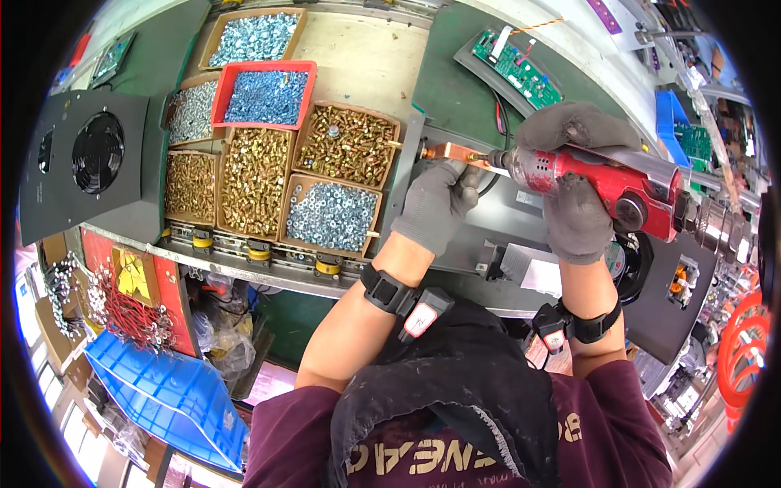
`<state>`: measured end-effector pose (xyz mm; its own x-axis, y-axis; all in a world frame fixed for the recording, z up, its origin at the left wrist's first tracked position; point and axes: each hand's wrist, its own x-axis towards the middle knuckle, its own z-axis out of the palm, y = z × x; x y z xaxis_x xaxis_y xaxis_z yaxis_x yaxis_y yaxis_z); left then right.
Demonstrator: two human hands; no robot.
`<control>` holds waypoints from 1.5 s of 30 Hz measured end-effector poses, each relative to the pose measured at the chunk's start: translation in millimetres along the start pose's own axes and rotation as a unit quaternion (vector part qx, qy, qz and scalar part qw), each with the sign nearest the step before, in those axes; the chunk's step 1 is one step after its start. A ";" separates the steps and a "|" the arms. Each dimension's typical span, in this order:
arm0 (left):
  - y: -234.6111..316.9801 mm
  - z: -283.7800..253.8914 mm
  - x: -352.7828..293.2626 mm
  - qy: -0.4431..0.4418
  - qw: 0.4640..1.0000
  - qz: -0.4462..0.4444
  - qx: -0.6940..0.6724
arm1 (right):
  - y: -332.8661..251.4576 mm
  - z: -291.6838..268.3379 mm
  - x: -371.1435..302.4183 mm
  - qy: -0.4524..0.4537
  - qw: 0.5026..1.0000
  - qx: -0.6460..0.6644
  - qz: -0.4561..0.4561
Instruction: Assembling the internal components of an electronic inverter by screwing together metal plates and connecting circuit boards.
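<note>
My right hand [579, 218], in a grey glove, is wrapped round a red power screwdriver [655, 195] that lies sideways and points left. Grey glove fabric also shows along the far side of the tool. At the left, the driver's tip meets a copper bar [450, 151] over a grey metal chassis [521, 218]. Gloved in grey too, my left hand [435, 203] has its fingers curled against the near side of the bar, pinching it by the tip. The fingertips are partly hidden.
Left of the chassis stand several cardboard trays of brass screws [256, 179] and silver nuts [332, 215], plus a red tray [312, 77] of blue-tinted fasteners. A fan panel [57, 187] stands far left. Green circuit boards [521, 69] lie beyond my hands. A blue crate [163, 390] sits lower left.
</note>
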<state>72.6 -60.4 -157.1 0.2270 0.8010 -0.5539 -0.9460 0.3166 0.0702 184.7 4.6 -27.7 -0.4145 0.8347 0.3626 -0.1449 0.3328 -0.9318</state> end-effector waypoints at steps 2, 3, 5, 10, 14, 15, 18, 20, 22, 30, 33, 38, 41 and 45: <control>0.8 0.1 -1.2 -0.054 0.998 0.012 -0.043 | 0.6 2.9 2.1 0.000 1.000 0.009 0.002; 2.3 1.8 -3.8 -0.054 0.998 0.012 -0.043 | 1.7 3.4 2.4 0.002 1.000 0.017 0.005; 6.7 7.3 -12.3 -0.061 0.997 0.020 -0.033 | 7.7 0.6 4.3 -0.006 1.000 -0.004 -0.025; 8.6 2.6 -16.4 -0.073 0.997 0.017 -0.031 | 11.8 -0.8 1.6 -0.007 0.998 -0.049 -0.044; 7.6 -3.2 -13.4 -0.090 0.996 0.025 0.001 | 9.7 11.3 4.5 -0.052 0.996 -0.012 -0.071; 8.9 -2.2 -12.5 -0.089 0.996 0.024 0.001 | 11.5 11.9 5.9 -0.052 0.997 -0.008 -0.063; 12.7 1.0 -11.8 -0.078 0.996 0.036 0.015 | 16.9 11.5 10.0 -0.063 0.997 -0.010 -0.045; 13.5 -1.7 -11.4 -0.062 0.998 0.020 0.011 | 24.8 13.0 9.6 -0.069 0.991 0.037 -0.108; 17.6 -4.4 -12.2 -0.067 0.998 0.008 0.013 | 20.5 17.0 12.3 -0.072 0.992 0.031 -0.098; 48.2 -24.0 -80.6 -0.077 0.976 -0.038 0.198 | 10.5 25.6 0.5 0.045 0.998 0.011 0.049; 82.2 -38.3 -116.7 0.009 0.956 -0.033 0.293 | 16.8 23.0 -3.2 0.098 0.995 0.014 0.033; 141.5 -77.8 -139.7 0.145 0.813 0.007 0.563 | 4.1 34.4 -0.2 0.146 0.989 0.002 0.030; 161.7 -94.9 -132.4 0.134 0.765 0.009 0.630 | -20.3 40.5 -7.2 0.239 0.969 0.003 0.057; 171.4 -100.7 -122.4 0.122 0.724 -0.023 0.679 | -75.4 26.7 -67.5 0.317 0.948 0.010 -0.007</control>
<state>-140.6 -155.3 -160.8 0.0469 0.7129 -0.6997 0.1978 0.6800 0.7061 199.7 -88.5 17.6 0.2102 0.9285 0.3062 -0.1669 0.3427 -0.9245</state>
